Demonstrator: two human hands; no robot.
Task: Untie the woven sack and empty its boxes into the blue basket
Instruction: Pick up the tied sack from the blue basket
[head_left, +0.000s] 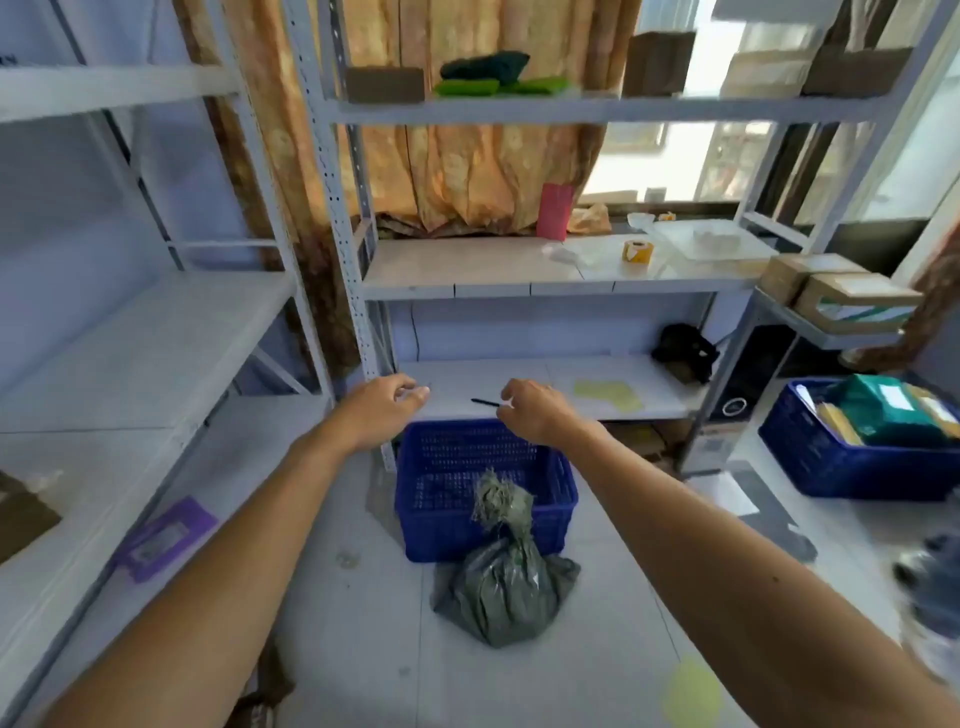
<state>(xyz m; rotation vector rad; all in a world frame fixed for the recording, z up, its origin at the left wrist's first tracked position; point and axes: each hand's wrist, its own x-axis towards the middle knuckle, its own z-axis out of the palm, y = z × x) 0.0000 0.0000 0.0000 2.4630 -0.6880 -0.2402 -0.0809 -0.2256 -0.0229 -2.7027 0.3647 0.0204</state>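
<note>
Sack (506, 587): grey-green, woven, on the pale floor, neck tied and frayed, leaning against the near wall of the basket.
Basket (431, 525): blue, slotted plastic, just behind the sack, no boxes visible inside.
Left hand (387, 410): raised above the basket, fingers curled loosely, holding nothing visible.
Right hand (530, 408): level with the left, fingertips pinched together; held item too small to tell.
Pen (484, 401): dark, on the low shelf beyond the hands.
Tape roll (637, 252): yellow, on the higher shelf; print unreadable.
Writing: none legible anywhere.
</note>
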